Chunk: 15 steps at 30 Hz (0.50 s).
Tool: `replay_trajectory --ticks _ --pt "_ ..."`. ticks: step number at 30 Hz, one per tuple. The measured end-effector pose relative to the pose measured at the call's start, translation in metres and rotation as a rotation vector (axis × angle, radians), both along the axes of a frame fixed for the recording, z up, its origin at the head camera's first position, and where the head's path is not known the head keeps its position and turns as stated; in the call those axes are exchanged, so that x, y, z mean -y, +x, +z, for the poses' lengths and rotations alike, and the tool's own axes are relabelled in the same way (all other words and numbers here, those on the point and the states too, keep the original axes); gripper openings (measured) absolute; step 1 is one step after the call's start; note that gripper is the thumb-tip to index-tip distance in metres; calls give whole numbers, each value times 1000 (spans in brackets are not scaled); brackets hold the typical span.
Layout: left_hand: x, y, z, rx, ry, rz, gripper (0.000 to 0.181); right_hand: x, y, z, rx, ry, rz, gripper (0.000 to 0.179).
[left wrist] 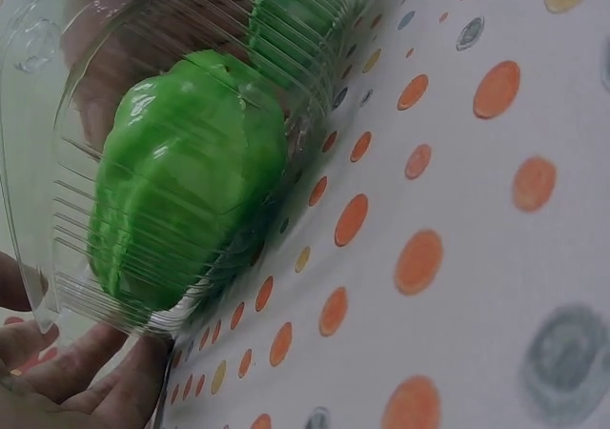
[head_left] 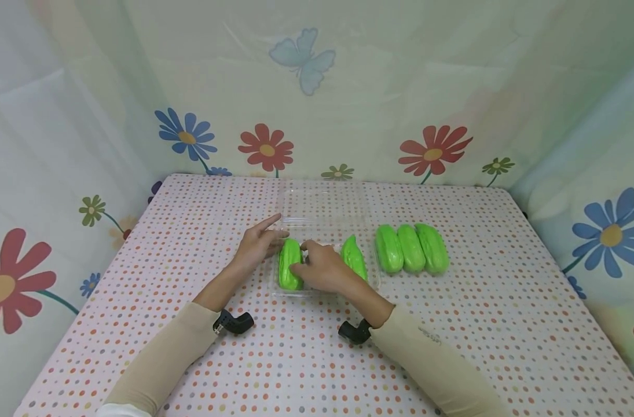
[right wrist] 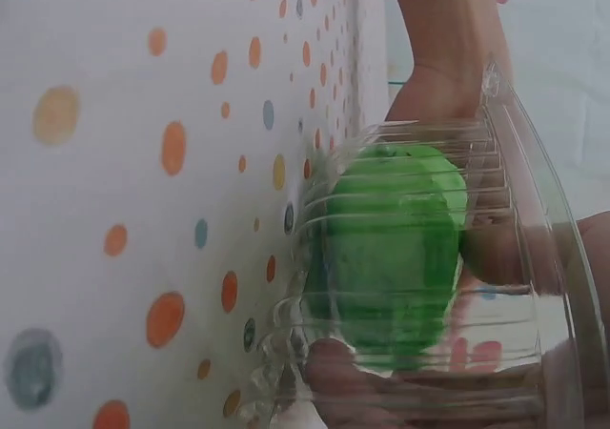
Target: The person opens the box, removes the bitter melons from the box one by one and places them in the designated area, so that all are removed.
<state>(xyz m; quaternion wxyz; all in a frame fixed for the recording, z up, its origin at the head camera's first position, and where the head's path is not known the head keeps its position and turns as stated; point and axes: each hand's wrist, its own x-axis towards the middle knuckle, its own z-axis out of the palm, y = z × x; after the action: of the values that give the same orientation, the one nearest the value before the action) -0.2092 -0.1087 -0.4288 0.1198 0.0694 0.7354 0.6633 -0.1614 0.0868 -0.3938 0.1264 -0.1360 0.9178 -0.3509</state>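
A clear hinged plastic box (head_left: 324, 293) lies with its lid (head_left: 324, 200) folded back. At the box's left end is a bright green, lumpy, elongated vegetable (head_left: 290, 263). My right hand (head_left: 324, 267) reaches into the box and grips this piece, thumb (right wrist: 505, 250) on it and fingertips (right wrist: 343, 377) low at its side. My left hand (head_left: 256, 243) is at the box's left wall, fingers (left wrist: 86, 377) extended along the plastic. Toward the box's right end lies another green piece (head_left: 353, 258), partly hidden behind my right hand. The vegetable's exact kind is unclear.
Right of the box, 3 similar green pieces (head_left: 411, 249) stand side by side on the dotted tablecloth (head_left: 275, 365). A flowered curtain (head_left: 343, 110) rises behind the table and along both sides.
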Motion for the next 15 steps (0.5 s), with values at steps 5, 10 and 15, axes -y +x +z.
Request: replay_trajectory --ticks 5,10,15 --pt "-1 5 8 4 10 -9 54 3 -1 -1 14 -14 -22 58" --pt "-3 17 31 21 10 -20 53 6 -2 -2 28 -26 -48 62" --pt "-3 19 34 17 11 -19 53 6 -3 -1 37 -39 -59 64"
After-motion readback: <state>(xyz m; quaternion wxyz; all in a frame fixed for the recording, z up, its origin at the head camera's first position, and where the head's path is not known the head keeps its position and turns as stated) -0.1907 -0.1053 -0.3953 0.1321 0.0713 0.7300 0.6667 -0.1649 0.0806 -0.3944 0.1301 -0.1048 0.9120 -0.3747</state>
